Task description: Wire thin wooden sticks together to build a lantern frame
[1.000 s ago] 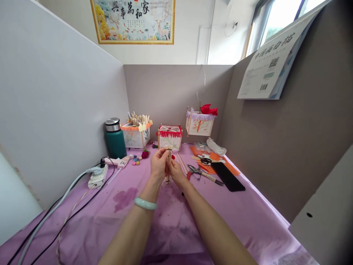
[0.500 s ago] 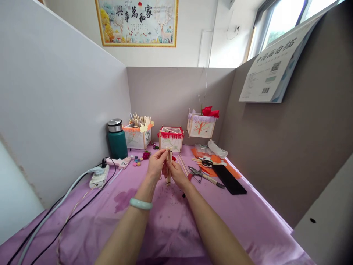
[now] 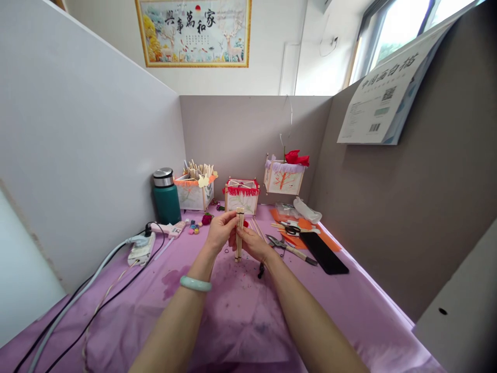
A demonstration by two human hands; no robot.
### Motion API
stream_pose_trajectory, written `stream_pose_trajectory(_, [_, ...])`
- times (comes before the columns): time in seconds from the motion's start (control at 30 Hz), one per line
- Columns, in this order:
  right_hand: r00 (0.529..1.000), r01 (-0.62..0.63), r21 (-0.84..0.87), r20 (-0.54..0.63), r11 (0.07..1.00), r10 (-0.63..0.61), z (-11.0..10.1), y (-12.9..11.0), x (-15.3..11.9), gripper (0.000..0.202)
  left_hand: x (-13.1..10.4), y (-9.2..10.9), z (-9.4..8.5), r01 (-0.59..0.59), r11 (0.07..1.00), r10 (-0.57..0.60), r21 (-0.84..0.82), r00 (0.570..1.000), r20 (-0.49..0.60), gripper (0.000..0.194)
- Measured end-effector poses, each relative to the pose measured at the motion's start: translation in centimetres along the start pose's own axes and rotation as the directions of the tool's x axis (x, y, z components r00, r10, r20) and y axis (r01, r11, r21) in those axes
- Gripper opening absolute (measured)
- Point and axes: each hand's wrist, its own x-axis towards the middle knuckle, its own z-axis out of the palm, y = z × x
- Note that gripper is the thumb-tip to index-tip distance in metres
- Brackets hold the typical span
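Note:
A bundle of short wooden sticks (image 3: 239, 235) stands nearly upright above the purple cloth (image 3: 233, 311), with dark bands near its top and bottom. My left hand (image 3: 220, 231) pinches it from the left, close to the upper end. From the right, my right hand (image 3: 252, 242) grips its middle, fingers partly hidden behind the sticks. Behind the hands sits a small white lantern box (image 3: 241, 202) with red fringe. A small black object (image 3: 261, 270) lies beside my right wrist.
Pliers (image 3: 276, 241), scissors (image 3: 292, 229), a knife (image 3: 301, 255) and a black phone (image 3: 324, 253) lie to the right. At left are a green bottle (image 3: 166, 199), a power strip (image 3: 142, 251) and cables. A stick-filled box (image 3: 195, 194) stands at the back.
The bundle has turned slightly, so its sticks show broader and paler. More of the black object by my right wrist is uncovered. Both hands keep their hold.

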Motion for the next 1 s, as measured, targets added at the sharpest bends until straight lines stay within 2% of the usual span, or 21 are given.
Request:
stream_pose_trajectory(0.13, [0.997,0.023,-0.015,-0.070,1.000,-0.024,0.4,0.2,0.1,0.045,0.2,0.2,-0.1,-0.051,0.998,0.050,0.036,0.998,0.026,0.022])
stream_pose_trajectory(0.27, [0.996,0.036,-0.030,-0.077,0.999,-0.038,0.6,0.2,0.1,0.046,0.4,0.4,-0.1,-0.047,0.999,0.047,0.013,0.998,0.050,0.021])
stream_pose_trajectory(0.53, [0.982,0.064,-0.035,-0.173,0.997,-0.069,1.2,0.4,0.2,0.045,-0.5,0.3,2.3,-0.009,0.995,0.003,-0.101,0.998,-0.056,0.020])
stream_pose_trajectory(0.67, [0.978,0.048,-0.047,-0.200,0.998,-0.057,1.1,0.6,0.0,0.048,-0.9,-0.2,3.0,-0.081,0.995,0.075,-0.059,0.993,-0.094,0.018])
stream_pose_trajectory(0.87, [0.976,0.054,-0.034,-0.210,0.998,-0.060,0.6,1.2,-0.1,0.048,-0.9,0.0,2.7,-0.060,0.997,0.058,-0.043,0.997,-0.050,0.020])
stream_pose_trajectory(1.0, [0.969,0.045,-0.086,-0.240,0.995,-0.065,0.8,1.2,-0.1,0.054,-0.6,-0.7,2.9,-0.131,0.987,0.140,0.094,0.985,-0.100,0.021])
